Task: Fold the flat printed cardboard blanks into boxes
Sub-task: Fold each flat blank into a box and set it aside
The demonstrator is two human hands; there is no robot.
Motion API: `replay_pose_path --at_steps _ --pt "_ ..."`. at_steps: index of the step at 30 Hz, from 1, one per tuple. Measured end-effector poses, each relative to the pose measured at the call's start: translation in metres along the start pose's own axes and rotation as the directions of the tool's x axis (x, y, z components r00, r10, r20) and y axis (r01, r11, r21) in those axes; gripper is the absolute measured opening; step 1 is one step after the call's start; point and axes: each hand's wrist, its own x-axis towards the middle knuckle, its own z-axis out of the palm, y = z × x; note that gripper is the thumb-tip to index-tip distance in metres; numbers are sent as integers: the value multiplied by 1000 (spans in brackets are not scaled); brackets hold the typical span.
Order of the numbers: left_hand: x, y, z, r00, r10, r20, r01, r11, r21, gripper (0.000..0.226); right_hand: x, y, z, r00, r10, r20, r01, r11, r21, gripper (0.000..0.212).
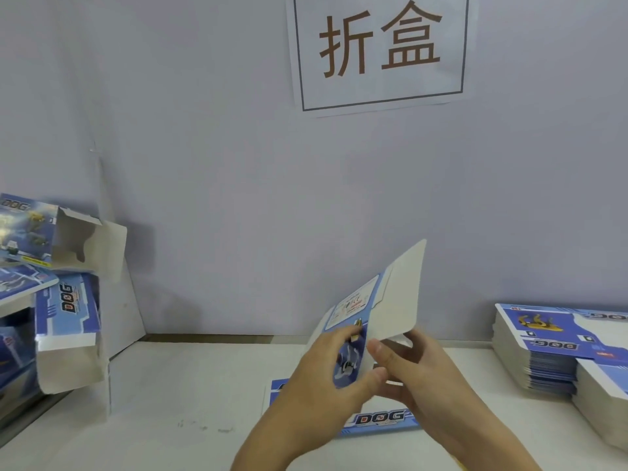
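A blue and white printed cardboard blank (394, 300) is held up above the table's middle, tilted, with its white inner flap rising toward the wall. My left hand (326, 375) grips its lower left part, thumb over the printed side. My right hand (418, 365) pinches the lower edge of the white flap. Another flat blank (380, 419) marked DOG lies on the table under my hands, partly hidden by them.
A tall stack of flat blanks (550, 348) sits at the right on the white table (176, 385). Folded boxes (64, 314) are piled at the left edge. A paper sign (380, 49) hangs on the grey wall behind.
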Motion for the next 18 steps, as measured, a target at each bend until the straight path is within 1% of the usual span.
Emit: replay_pose_path --at_steps 3,7,12,15,16,18 --pt "0 0 -3 1000 -8 -17 8 1000 -5 41 0 0 2 1000 16 -7 -15 1000 11 79" --pt "1 -3 -6 996 36 -78 -33 999 34 34 -2 -2 5 1000 12 -9 -12 1000 17 76" --pt "2 0 -6 992 20 -122 -13 998 58 38 0 -2 5 999 28 -32 -27 999 39 77" --pt "2 -1 -4 994 -6 -112 13 998 65 42 2 0 4 997 55 -56 -53 998 37 60" --pt "2 -1 -3 995 -25 -100 33 997 74 46 3 0 4 995 66 -70 -64 997 34 52" --pt "3 -2 -2 994 -78 -73 85 991 103 63 3 1 2 992 81 -96 -82 997 -7 41"
